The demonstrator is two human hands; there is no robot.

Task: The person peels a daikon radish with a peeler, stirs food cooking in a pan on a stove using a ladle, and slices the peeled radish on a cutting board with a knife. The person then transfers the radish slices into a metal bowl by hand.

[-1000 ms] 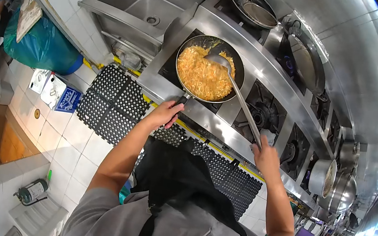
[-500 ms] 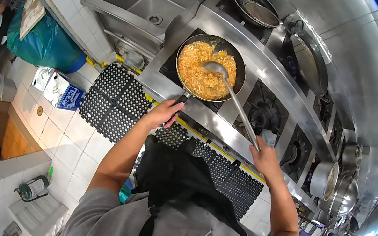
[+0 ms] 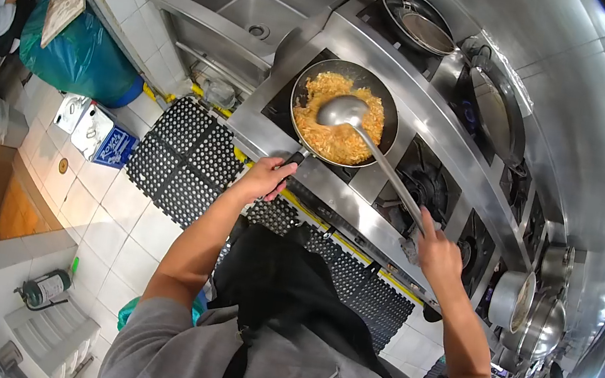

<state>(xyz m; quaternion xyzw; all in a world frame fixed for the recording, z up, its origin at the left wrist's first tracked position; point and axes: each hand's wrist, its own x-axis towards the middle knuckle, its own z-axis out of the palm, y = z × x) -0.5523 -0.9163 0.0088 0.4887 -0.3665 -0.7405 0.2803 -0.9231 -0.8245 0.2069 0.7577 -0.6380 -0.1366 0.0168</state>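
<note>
My left hand (image 3: 266, 179) is closed around the black handle of a frying pan (image 3: 392, 116) that sits on the front burner nearest the sink. Orange-coloured fried rice (image 3: 344, 144) covers most of the pan's bottom. In my right hand (image 3: 438, 248) is the long metal handle of a ladle (image 3: 344, 111). The ladle's bowl is over the rice with its rounded underside up; whether it presses on the rice I cannot tell. Part of the rice is hidden beneath it.
Right of the pan is a bare burner (image 3: 421, 187). Behind stand a pan with a strainer (image 3: 427, 33) and a large dark pan (image 3: 490, 108) near a blue flame. A metal sink (image 3: 229, 2) adjoins the stove; pots (image 3: 513, 299) stand farther right. Black rubber mats (image 3: 182, 159) cover the floor.
The ladle has turned over and its bowl now looks larger, rounded side up. My right hand has shifted slightly right. The rice has spread differently, baring more pan at its edges.
</note>
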